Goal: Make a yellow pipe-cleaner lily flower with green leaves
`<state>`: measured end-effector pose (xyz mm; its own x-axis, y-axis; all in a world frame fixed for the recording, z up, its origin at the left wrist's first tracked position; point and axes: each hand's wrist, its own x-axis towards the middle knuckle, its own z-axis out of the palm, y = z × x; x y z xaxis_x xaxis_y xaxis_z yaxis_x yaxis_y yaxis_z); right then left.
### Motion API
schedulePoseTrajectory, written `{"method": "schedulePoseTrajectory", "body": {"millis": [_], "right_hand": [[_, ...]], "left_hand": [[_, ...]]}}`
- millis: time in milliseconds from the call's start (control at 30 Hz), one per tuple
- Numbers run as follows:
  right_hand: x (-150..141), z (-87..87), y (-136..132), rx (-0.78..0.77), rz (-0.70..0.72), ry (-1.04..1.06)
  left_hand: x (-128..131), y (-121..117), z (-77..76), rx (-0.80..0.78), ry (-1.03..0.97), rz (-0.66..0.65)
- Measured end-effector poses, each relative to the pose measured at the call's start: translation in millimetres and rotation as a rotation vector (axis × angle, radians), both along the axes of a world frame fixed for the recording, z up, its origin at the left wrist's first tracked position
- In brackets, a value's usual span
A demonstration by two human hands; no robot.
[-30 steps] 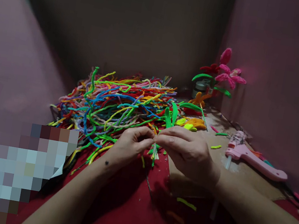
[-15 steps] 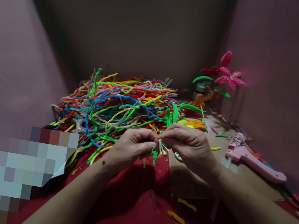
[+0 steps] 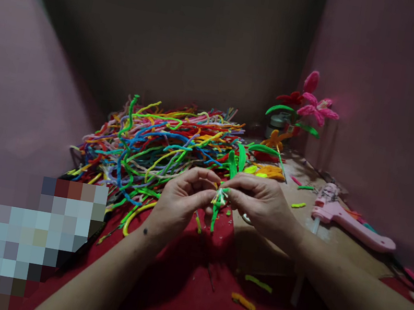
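Left hand (image 3: 189,194) and right hand (image 3: 261,200), both pinching one small pale tuft (image 3: 220,196): best held lightly, strands uncrushed.

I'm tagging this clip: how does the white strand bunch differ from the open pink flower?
The white strand bunch has thin strands; the open pink flower has broad petals. The bunch sits between the left hand and right hand; the flower stands untouched, farther back. Both splay outward.

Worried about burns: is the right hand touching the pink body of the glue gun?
Apart. The head view shows cardboard, with a yellow-green snippet on it, between the right hand and the glue gun's pink body.
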<state>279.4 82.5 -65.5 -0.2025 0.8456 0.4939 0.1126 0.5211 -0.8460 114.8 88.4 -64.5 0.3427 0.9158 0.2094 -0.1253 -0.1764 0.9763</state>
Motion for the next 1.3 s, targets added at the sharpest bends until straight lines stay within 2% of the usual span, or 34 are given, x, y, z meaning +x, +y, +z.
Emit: {"method": "schedulePoseTrajectory", "body": {"millis": [233,367,567,733,1033,1300], "right_hand": [[-4,-0.9,0,-0.246,0.058,0.1],[-4,-1.3,0,-0.337,0.055,0.127],[-5,-2.8,-2,-0.319,0.025,0.082],[-5,-5.0,1,-0.262,0.035,0.049],[-6,-10.3,3,-0.387,0.115,0.133],[-8,-17.5,4,-0.403,0.126,0.192]], "left_hand": [[2,1,-2.5,-0.017,0.017,0.09],[3,1,-2.8,-0.05,0.004,0.104],[3,1,-3.2,-0.137,-0.023,0.023],[4,-1,-1.0,-0.208,-0.058,0.044],[5,0,-1.9,-0.297,-0.11,0.064],[3,1,-3.2,-0.251,-0.032,0.056]]}}
